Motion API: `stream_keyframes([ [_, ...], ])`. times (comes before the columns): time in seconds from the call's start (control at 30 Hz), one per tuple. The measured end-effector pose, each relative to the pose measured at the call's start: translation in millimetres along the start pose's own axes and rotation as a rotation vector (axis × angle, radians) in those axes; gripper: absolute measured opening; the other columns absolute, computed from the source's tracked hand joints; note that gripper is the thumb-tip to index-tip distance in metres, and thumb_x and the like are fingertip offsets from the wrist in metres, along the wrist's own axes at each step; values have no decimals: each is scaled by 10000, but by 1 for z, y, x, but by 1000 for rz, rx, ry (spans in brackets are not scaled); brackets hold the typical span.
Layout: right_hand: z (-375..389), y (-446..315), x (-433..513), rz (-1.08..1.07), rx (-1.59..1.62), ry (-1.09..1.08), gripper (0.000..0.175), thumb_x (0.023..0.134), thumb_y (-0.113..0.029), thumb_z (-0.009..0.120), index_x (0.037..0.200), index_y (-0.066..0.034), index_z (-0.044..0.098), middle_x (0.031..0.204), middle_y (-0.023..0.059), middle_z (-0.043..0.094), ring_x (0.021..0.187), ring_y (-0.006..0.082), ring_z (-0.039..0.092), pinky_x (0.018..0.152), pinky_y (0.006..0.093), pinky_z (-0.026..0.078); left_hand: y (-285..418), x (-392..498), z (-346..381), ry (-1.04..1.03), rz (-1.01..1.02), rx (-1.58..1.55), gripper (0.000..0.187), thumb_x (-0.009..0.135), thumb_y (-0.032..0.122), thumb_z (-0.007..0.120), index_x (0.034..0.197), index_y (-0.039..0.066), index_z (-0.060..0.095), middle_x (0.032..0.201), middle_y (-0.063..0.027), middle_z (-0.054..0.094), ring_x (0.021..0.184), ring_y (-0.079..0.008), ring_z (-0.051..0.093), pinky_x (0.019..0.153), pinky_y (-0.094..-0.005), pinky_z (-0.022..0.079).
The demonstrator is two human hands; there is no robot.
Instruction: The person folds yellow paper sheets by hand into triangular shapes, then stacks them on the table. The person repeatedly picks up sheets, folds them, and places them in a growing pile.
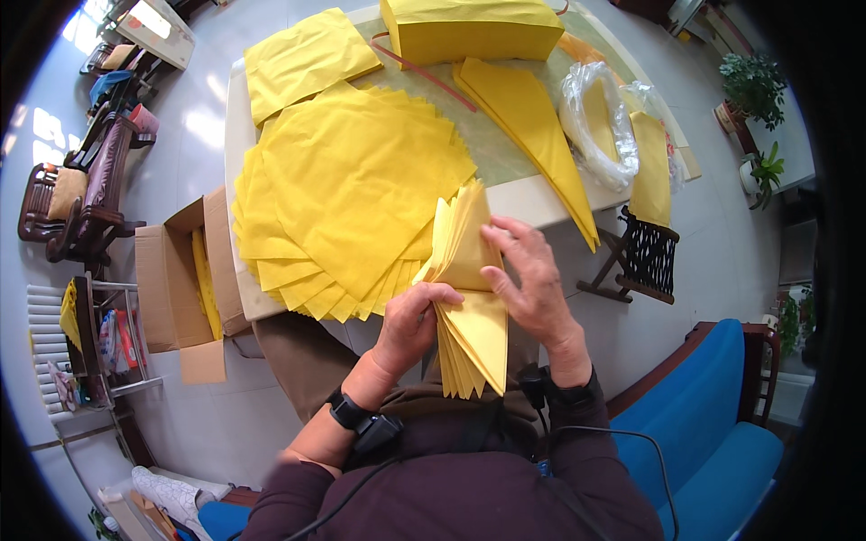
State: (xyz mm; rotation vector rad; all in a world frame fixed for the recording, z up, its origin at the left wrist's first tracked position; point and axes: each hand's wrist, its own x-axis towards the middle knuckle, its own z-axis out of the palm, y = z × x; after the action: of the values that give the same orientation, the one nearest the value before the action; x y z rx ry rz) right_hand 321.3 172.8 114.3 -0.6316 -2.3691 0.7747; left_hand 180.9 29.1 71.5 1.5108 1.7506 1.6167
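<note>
My left hand (408, 324) pinches a bundle of folded yellow paper sheets (473, 311) at its middle, thumb on top. The bundle is held above my lap, in front of the table's near edge; its layers fan apart at the upper and lower ends. My right hand (531, 280) is at the bundle's right edge, fingers spread and thumb apart, with the fingertips over the paper; whether they press on it cannot be told. Just left of the bundle, a large pile of square yellow sheets (358, 196) lies on the table, fanned out in a round.
The table (517, 203) also bears a folded yellow stack (311, 61), a yellow paper block (473, 40), a long folded yellow bundle (534, 128) and a clear plastic bag (599, 128). A cardboard box (172, 270) stands left, a folding stool (649, 257) right, a blue-cushioned seat (697, 399) lower right.
</note>
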Motion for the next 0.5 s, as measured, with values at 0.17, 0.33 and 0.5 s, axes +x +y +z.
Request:
stream_keyframes([
  [0.17,25,-10,-9,112,257,-11,217,888,-103,614,1089,-36,660,1118,123,617,1052,301,572,913,382,452,0,0,-1,57,39,26,225,813,-139,529,908,47,612,810,-79,669,715,-230,663,660,-294,519],
  [0.33,29,-17,-17,196,335,156,141,783,10,699,906,-34,647,969,109,627,890,276,605,766,350,503,-2,-2,0,76,42,24,238,820,-141,536,951,46,605,847,-85,663,746,-210,662,669,-285,518],
  [0.5,32,-13,-16,-130,19,372,224,694,34,756,848,-68,631,900,75,616,851,262,594,733,352,496,2,-2,6,170,-31,-89,338,854,-125,555,1151,35,527,1049,-105,628,913,-163,636,734,-279,525],
])
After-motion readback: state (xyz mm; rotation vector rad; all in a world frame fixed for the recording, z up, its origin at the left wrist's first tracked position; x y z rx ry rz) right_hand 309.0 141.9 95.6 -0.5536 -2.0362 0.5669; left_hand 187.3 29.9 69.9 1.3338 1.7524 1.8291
